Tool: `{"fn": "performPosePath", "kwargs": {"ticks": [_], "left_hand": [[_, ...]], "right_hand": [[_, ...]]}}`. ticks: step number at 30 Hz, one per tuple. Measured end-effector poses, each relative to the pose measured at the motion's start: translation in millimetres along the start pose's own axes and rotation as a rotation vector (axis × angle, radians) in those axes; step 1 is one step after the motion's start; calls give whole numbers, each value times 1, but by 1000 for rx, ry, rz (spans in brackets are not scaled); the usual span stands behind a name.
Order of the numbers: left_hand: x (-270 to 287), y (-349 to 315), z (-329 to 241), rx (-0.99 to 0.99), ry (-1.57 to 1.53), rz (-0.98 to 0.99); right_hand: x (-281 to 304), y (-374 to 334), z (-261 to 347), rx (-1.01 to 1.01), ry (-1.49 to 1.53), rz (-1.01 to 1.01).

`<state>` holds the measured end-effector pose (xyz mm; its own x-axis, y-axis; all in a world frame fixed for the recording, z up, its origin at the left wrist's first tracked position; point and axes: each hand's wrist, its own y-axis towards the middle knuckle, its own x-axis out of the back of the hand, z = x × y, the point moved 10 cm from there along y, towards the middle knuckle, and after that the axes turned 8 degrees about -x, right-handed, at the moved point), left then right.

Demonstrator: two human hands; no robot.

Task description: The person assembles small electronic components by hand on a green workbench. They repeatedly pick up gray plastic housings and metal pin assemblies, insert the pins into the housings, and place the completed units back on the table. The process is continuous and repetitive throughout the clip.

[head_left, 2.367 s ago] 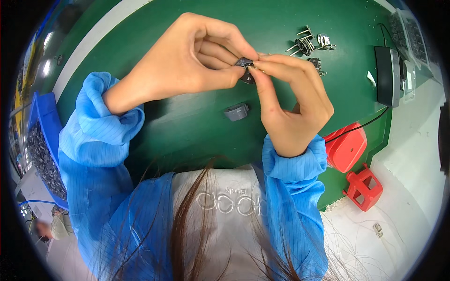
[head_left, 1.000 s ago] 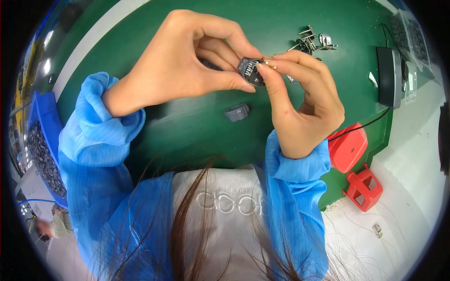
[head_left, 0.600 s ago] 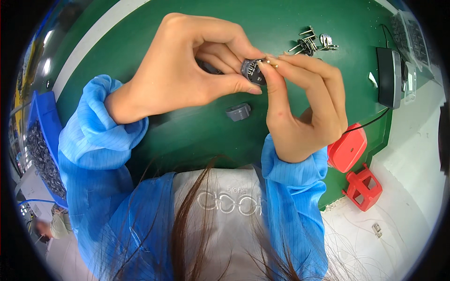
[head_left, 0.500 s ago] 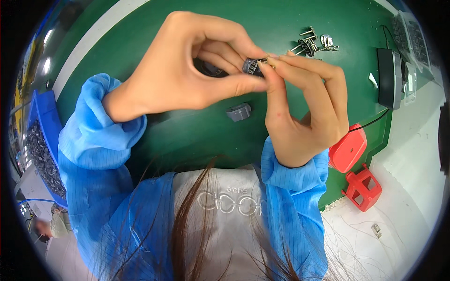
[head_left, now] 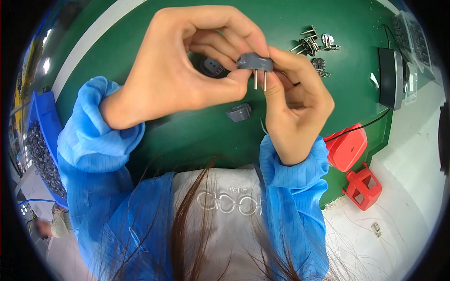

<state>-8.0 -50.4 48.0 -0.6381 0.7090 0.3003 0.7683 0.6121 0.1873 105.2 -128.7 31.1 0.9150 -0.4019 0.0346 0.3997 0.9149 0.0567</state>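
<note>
A grey plug piece [head_left: 254, 61] with two metal pins pointing down is held up over the green table between my hands. My left hand [head_left: 187, 70] pinches its left end between thumb and fingertips. From the other side, the thumb and fingers of my right hand [head_left: 300, 100] grip its right end. Under the hands a small grey plastic shell [head_left: 239, 112] lies on the table. Through the gap in my left hand a dark round part with small holes [head_left: 212, 67] shows, partly covered. Beyond my right hand lie several metal-pinned plug inserts [head_left: 308, 47].
At the left edge a blue bin [head_left: 47, 117] holds many small dark parts. To the right stand a black box-shaped device [head_left: 390, 79] with a cable and clear plastic trays [head_left: 415, 40]. Red plastic stools [head_left: 362, 187] are beside the table at the lower right.
The held piece has turned, so its grey side and two pins now show. My right hand has shifted slightly down and left, uncovering another pinned insert on the table.
</note>
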Motion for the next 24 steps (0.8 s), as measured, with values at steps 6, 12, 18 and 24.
{"fn": "performPosePath", "kwargs": {"ticks": [6,12,18,24], "left_hand": [[10,15,0,19,-13,55],[114,41,29,-36,344,-207],[199,38,100,159,733,-298],[128,45,26,-213,1003,-90]], "right_hand": [[13,3,4,62,-74,65],[71,1,13,1,-318,-321],[50,2,1,77,-651,-167],[38,3,2,111,-634,-122]]}}
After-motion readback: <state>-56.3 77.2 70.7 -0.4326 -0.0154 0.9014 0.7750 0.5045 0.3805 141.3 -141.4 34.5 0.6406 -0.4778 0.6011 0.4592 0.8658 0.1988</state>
